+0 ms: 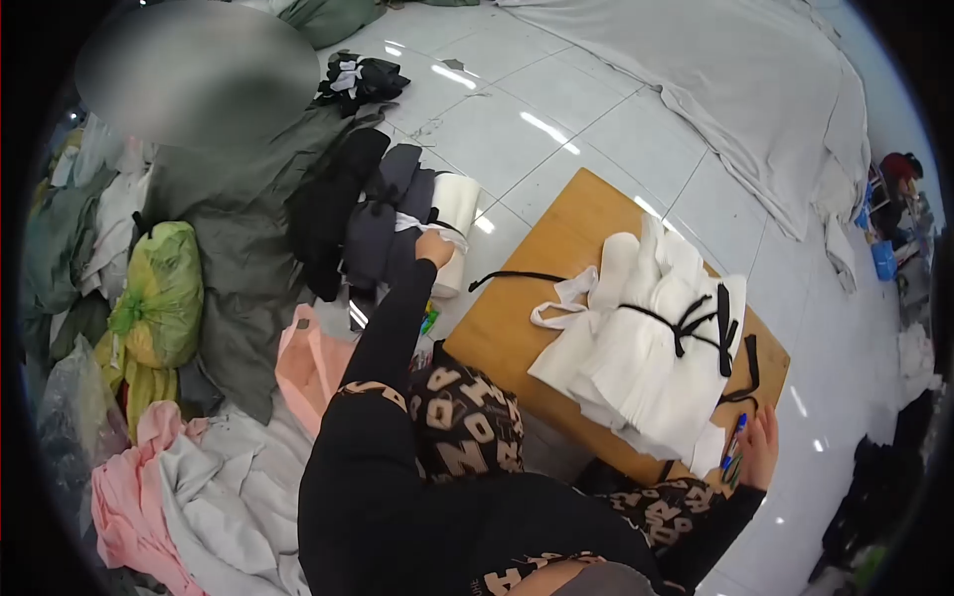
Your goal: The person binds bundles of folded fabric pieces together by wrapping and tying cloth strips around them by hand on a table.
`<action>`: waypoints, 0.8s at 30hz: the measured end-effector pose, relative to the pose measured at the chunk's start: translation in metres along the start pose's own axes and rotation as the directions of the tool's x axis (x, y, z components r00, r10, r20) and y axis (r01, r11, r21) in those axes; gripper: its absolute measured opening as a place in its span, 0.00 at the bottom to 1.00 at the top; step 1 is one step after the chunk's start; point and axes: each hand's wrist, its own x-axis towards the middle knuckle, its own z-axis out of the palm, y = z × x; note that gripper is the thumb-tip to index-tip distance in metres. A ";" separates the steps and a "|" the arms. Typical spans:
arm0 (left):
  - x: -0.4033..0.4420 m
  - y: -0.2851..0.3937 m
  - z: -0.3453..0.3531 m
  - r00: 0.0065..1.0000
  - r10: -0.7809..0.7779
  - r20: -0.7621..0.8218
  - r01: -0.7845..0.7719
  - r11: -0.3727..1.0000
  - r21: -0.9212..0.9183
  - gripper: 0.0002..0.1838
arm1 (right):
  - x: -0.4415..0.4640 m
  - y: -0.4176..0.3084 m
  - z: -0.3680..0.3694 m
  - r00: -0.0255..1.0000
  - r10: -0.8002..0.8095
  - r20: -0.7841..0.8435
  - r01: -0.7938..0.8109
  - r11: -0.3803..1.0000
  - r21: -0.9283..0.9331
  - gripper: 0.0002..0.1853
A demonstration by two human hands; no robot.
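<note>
My left hand reaches out to the left, its fingers closed at a white cloth strip beside a rolled white fabric bundle. Dark grey rolled bundles lie right next to it. At the right corner of the low wooden table, my right hand has its fingers stretched out, close to some pens. A thick stack of white fabric pieces, tied with a black cord, rests on the table between my hands.
A black roll lies left of the grey bundles. Farther left are a yellow-green plastic bag, pink cloth and grey cloth. A large pale sheet covers the tiled floor at the back. Dark items pile up at far right.
</note>
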 end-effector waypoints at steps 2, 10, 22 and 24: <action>0.010 0.030 0.040 0.983 -0.169 0.077 0.176 0.979 -0.098 0.24 | 0.012 -0.005 -0.023 0.995 0.021 -0.095 -0.015 0.998 0.064 0.28; 0.035 0.053 0.073 0.999 0.038 -0.001 -0.032 0.847 0.531 0.38 | 0.023 -0.004 -0.031 0.949 0.189 -0.252 -0.177 0.982 0.069 0.26; 0.050 0.035 0.107 0.928 0.367 0.062 -0.359 0.841 0.403 0.11 | 0.033 -0.009 0.000 0.972 0.165 -0.170 -0.177 0.982 -0.059 0.21; 0.058 0.038 0.113 0.947 0.298 0.124 -0.306 0.712 0.632 0.13 | 0.033 -0.004 -0.003 0.967 0.162 -0.196 -0.179 0.981 -0.071 0.21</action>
